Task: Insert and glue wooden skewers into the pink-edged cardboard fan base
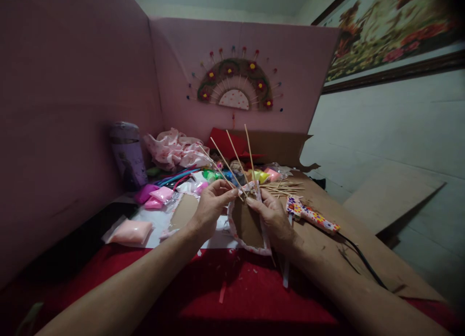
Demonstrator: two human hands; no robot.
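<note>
My right hand (275, 219) grips the edge of a brown cardboard piece (249, 225) with a pale fabric border. Several thin wooden sticks (238, 156) fan upward from its top edge. Between the closed thumb and fingers of my left hand (211, 204) is the leftmost wooden stick (215, 165), its lower end close to the cardboard's top. Whether that end touches the cardboard I cannot tell. A second fabric-edged cardboard piece (184, 211) lies behind my left hand. Right of my right hand rests a flower-patterned glue gun (314, 218) with a black cord.
Loose sticks (285, 187) lie behind the glue gun. Bagged pink clay (130, 231), a purple tumbler (128, 154) and crumpled pink fabric (178, 149) are at the left. A decorated fan (234, 67) hangs on the pink panel behind. Red cloth (203, 282) covers the front.
</note>
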